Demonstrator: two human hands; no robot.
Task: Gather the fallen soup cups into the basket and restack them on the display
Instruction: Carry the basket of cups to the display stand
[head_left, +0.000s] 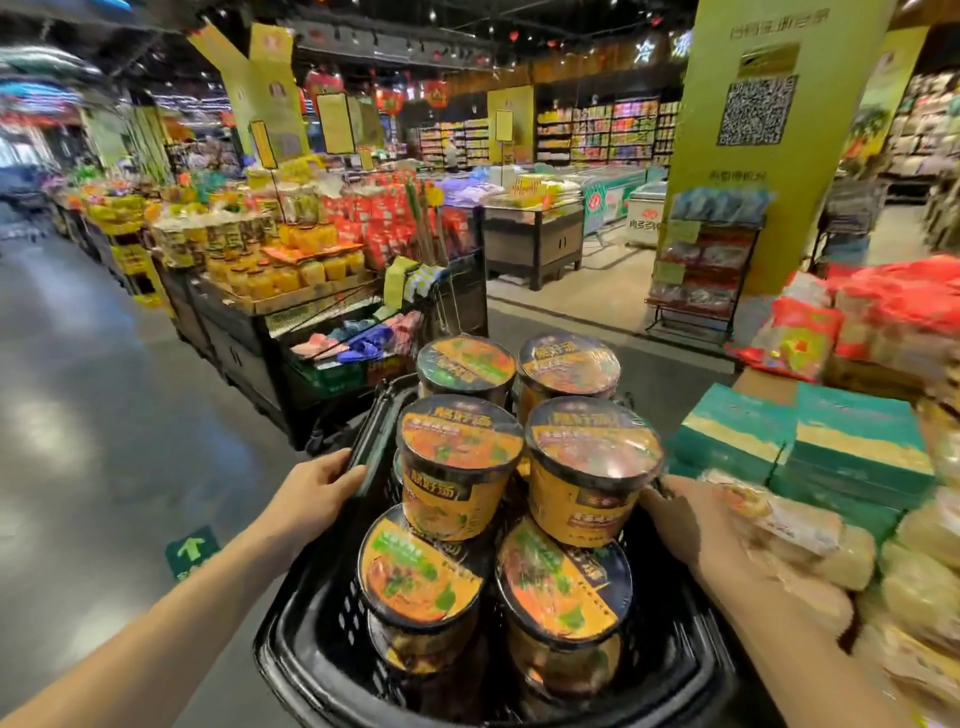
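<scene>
A black plastic basket (306, 644) sits low in the middle of the head view, piled with several yellow-and-black soup cups (457, 467). The cups stand in stacked layers, most upright, the two nearest ones (415, 577) tilted toward me. My left hand (317, 493) grips the basket's left rim. My right hand (685, 525) holds the basket's right side, its fingers against the yellow wall of the right-hand cup (587, 483); the rim there is hidden by the hand.
Teal boxes (800, 441) and bagged goods (883, 571) fill a display at my right. A dark stand of jars and red packs (291, 270) lies ahead left, a yellow pillar (753, 156) ahead right. Grey aisle floor (104, 415) runs on the left.
</scene>
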